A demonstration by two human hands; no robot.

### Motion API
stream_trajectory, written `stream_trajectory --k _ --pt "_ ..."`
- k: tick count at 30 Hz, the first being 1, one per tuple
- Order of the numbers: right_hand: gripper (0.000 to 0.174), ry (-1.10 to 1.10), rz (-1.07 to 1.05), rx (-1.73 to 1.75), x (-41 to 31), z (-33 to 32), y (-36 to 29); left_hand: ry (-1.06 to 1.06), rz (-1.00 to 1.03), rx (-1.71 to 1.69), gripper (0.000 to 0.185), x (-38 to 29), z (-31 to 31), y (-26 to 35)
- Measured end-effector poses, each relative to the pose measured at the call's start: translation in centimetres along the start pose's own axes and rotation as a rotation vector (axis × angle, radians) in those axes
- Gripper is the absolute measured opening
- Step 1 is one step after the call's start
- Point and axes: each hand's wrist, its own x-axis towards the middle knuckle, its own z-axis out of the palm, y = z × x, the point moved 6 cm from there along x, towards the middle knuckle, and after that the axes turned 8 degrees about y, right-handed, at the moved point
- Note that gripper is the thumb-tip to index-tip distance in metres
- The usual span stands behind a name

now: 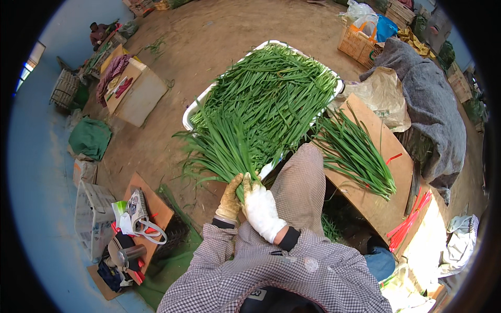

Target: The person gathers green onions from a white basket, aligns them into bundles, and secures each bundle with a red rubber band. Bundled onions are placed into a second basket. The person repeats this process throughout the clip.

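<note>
My left hand (228, 199), in a stained yellowish glove, and my right hand (262, 209), in a white glove, hold a bunch of long green leafy stalks (225, 146) that look like garlic chives. Both grip it near the stem end, and its leaves fan out away from me. Beyond it, a white plastic crate (189, 116) is heaped with more loose stalks (274, 82). To the right, a separate bunch (356, 150) lies on a wooden board (375, 203), with a red tie partly visible beneath it.
Red plastic ties (413, 217) lie at the right board's near end. A grey blanket (426, 105) covers a pile beyond it. To the left, a small board (162, 213) holds a bag and a metal flask (131, 254). A person (98, 34) sits far back left.
</note>
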Motion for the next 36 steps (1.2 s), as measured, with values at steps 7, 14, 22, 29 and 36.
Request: stream_trajectory --k 7,14,22,29,36 --pt "0.053 0.056 0.005 0.626 -3.5 -8.3 4.1 -0.122 0.129 -0.08 0.061 -3.3 1.9 2.5" --pt "0.11 0.203 0.082 0.944 -4.0 -11.3 8.3 -0.16 0.18 0.562 0.055 -7.0 8.9 1.5" --pt "0.015 0.701 0.575 1.43 -12.2 -19.6 19.5 -0.945 0.528 1.086 0.064 -6.6 25.4 -14.2" --pt "0.037 1.164 0.711 1.186 -19.9 -23.2 25.2 -1.125 0.722 0.763 0.105 -7.5 34.3 -21.4" --pt "0.064 0.477 0.076 0.897 -8.8 -24.3 19.6 -0.745 0.015 0.57 0.053 -4.6 27.9 -12.9"
